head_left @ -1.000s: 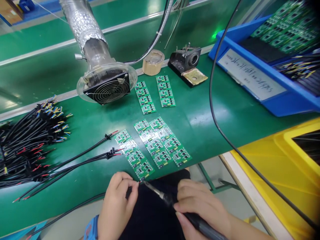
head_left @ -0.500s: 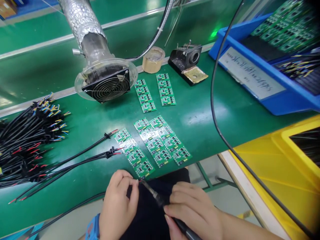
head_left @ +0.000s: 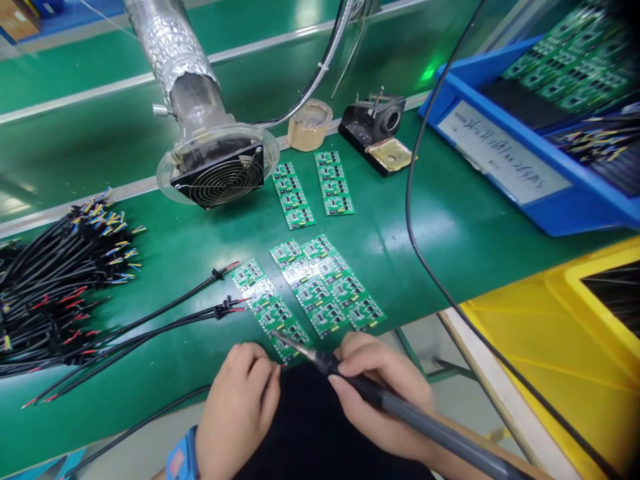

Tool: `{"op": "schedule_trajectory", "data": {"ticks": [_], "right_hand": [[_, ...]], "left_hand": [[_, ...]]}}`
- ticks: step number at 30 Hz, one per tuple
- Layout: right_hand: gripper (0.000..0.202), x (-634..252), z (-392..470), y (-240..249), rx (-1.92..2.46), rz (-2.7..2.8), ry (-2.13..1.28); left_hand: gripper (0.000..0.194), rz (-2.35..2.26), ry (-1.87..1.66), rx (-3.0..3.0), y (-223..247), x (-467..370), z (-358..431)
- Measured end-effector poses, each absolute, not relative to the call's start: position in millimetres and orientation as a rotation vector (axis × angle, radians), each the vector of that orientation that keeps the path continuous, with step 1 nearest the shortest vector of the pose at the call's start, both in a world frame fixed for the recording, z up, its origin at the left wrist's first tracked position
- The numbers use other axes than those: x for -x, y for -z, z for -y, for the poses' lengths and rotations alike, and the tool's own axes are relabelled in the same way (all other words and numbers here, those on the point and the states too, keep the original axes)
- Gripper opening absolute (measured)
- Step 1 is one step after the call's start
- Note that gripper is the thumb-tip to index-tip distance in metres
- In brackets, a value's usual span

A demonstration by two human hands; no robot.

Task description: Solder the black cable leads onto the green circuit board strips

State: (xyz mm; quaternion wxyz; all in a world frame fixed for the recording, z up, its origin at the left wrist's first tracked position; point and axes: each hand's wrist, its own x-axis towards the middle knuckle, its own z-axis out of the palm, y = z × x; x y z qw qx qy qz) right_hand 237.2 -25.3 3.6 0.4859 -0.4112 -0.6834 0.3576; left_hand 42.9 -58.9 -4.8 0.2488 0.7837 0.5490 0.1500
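My left hand [head_left: 240, 407] is closed at the near edge of the green bench, its fingertips pinching a cable whose small red wire end shows beside the lower end of the left circuit board strip [head_left: 267, 303]. My right hand [head_left: 383, 393] grips the black handle of a soldering iron [head_left: 367, 390]. The iron's metal tip lies over the lower part of that strip. Just right of it lie two joined strips of boards [head_left: 325, 283]. Black cables with red ends [head_left: 200, 312] reach the strip's left side.
A fume extractor [head_left: 220, 177] hangs over the bench. Behind are a tape roll [head_left: 310, 127], an iron stand [head_left: 375, 127] and more boards [head_left: 334, 183]. Cable bundles [head_left: 60, 267] lie left; a blue bin [head_left: 545, 173], yellow bin [head_left: 540, 320] and hanging cord [head_left: 417, 247] are right.
The soldering iron's tip has moved up from the red wire end to over the board strip, and my right hand has turned on the handle. My left hand has barely moved.
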Motion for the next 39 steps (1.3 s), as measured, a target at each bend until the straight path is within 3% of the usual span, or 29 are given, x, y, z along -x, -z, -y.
{"op": "schedule_trajectory", "data": {"ticks": [12, 23, 39], "right_hand": [[0.016, -237, 39, -1, 0.830, 2.016, -0.697], [0.029, -245, 29, -15, 0.906, 1.726, -0.855], [0.021, -237, 39, -5, 0.919, 1.703, -0.855]], "left_hand": [[0.008, -1.579, -0.535, -2.062, 8, -48, 61], [0.012, -1.644, -0.445, -2.035, 6, -52, 59], [0.010, -1.544, -0.540, -2.168, 8, -43, 62]]}}
